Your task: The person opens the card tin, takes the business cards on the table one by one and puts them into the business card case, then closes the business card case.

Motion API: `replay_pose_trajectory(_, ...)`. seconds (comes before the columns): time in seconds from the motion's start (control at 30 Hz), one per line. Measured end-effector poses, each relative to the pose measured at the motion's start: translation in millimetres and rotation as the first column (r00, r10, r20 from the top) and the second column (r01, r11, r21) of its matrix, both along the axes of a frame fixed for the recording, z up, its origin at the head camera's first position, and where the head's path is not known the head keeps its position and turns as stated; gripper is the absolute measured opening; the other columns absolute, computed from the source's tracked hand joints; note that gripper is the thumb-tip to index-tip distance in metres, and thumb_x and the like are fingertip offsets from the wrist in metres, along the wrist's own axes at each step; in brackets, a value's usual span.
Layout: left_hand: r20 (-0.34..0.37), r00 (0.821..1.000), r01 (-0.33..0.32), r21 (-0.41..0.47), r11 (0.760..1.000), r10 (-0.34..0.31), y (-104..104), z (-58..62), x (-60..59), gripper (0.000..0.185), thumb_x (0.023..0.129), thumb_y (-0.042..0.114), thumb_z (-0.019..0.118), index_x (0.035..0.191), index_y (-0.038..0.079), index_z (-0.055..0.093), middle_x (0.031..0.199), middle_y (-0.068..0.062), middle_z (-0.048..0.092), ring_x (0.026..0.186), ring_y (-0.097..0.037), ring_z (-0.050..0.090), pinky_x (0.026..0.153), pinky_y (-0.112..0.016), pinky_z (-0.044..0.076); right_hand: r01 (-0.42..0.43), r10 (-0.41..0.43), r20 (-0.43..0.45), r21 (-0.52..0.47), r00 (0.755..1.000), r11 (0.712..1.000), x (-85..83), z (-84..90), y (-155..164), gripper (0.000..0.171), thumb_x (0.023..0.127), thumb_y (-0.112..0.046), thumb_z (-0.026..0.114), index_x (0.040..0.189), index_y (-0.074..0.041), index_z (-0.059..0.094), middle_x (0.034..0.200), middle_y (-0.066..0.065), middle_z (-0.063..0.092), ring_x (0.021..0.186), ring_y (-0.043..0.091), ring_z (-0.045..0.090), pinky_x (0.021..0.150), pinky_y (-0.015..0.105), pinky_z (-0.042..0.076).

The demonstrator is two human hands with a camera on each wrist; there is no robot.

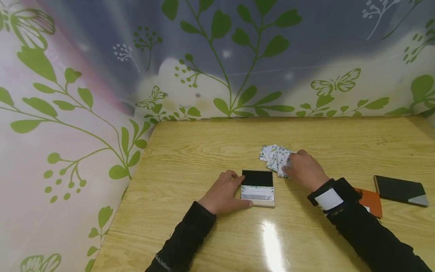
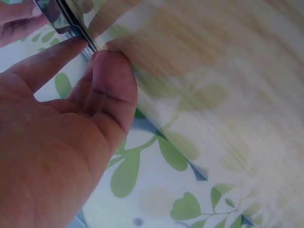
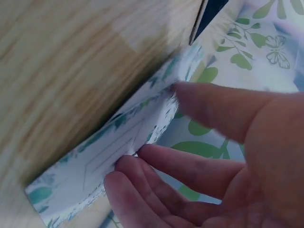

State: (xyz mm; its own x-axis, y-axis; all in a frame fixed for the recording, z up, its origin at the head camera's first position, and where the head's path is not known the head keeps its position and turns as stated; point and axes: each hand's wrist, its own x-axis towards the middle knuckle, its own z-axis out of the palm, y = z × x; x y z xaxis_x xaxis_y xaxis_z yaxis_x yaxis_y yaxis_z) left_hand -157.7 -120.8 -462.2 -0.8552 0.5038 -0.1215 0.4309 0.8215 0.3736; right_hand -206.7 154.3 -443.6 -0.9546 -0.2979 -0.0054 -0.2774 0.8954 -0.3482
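An opened card case [image 1: 257, 178] lies on the table, its upper half black inside and its lower half silvery with a leaf-patterned card [image 1: 257, 190] in it. My left hand [image 1: 224, 193] holds the case by its left side, thumb at the lower edge and fingers by the black half. Behind and to the right of the case, white leaf-patterned cards [image 1: 273, 155] are spread in an overlapping heap. With thumb and fingers my right hand [image 1: 307, 170] pinches cards at the heap's right end. In the right wrist view, a card [image 3: 109, 147] with a printed frame lies between thumb and fingertips.
A black notebook-like case [image 1: 401, 189] with a silver corner lies at the right of the wooden table [image 1: 190, 147]. Beside it is an orange flat item [image 1: 372, 202], partly hidden by the right wrist. A leaf-printed cloth backdrop [image 1: 190, 75] stands along the back and left.
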Motion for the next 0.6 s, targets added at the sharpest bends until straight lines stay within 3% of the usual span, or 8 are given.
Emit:
replay_pose_trajectory(0.2, -0.012, 1.000, 0.001, -0.006, 1.000, -0.002, 0.5, -0.4, -0.4, 0.086, 0.079, 0.063, 0.064, 0.144, 0.010, 0.044, 0.126, -0.006, 0.042, 0.110, -0.020, 0.040, 0.094, -0.032, 0.038, -0.009, 0.008, 0.058, 0.018, 0.998, 1.000, 1.0, 0.8, -0.1, 0.059, 0.075, -0.037, 0.079, 0.100, 0.014, 0.062, 0.101, 0.027, 0.057, 0.092, 0.035, 0.052, 0.073, 0.045, 0.046)
replay_pose_trajectory(0.37, -0.007, 1.000, -0.002, -0.009, 1.000, 0.002, 0.6, -0.4, -0.3, 0.086, 0.079, 0.063, 0.064, 0.144, 0.010, 0.044, 0.126, -0.006, 0.042, 0.109, -0.020, 0.039, 0.094, -0.032, 0.038, -0.039, 0.039, 0.067, 0.005, 0.997, 0.999, 2.6, 2.6, 0.0, 0.053, 0.073, -0.026, 0.080, 0.103, 0.012, 0.062, 0.102, 0.026, 0.058, 0.091, 0.034, 0.053, 0.073, 0.045, 0.047)
replay_pose_trajectory(0.6, -0.001, 1.000, -0.010, -0.008, 1.000, 0.010, 1.5, 0.1, 0.8, 0.086, 0.078, 0.063, 0.065, 0.144, 0.010, 0.044, 0.125, -0.006, 0.042, 0.109, -0.020, 0.039, 0.094, -0.032, 0.038, -0.020, 0.024, 0.080, -0.040, 0.997, 0.999, 8.4, 1.6, -2.7, 0.044, 0.075, -0.015, 0.076, 0.107, 0.012, 0.063, 0.099, 0.024, 0.058, 0.082, 0.029, 0.054, 0.065, 0.041, 0.048)
